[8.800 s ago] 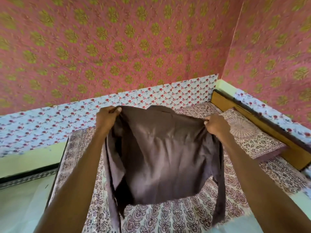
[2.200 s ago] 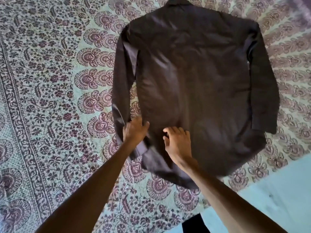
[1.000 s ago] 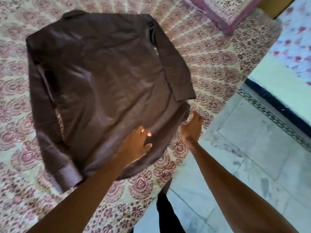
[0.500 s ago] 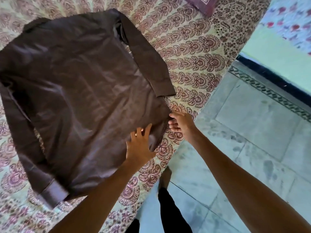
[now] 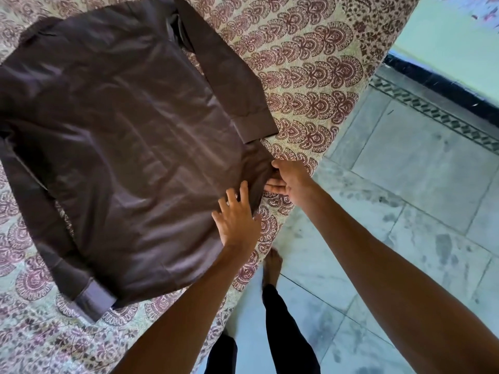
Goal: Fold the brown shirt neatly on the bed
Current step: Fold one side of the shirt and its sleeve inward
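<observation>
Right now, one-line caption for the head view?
Brown shirt spread flat on patterned bed; left hand presses the hem, right hand grips its corner.

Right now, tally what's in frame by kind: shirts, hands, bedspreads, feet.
Shirts: 1, the brown shirt, spread flat.
Hands: 2, the left hand flat on the hem and the right hand gripping the hem corner.
Bedspreads: 1, the patterned bedspread under the shirt.
Feet: 1, a bare foot beside the bed.
Total: 5
</observation>
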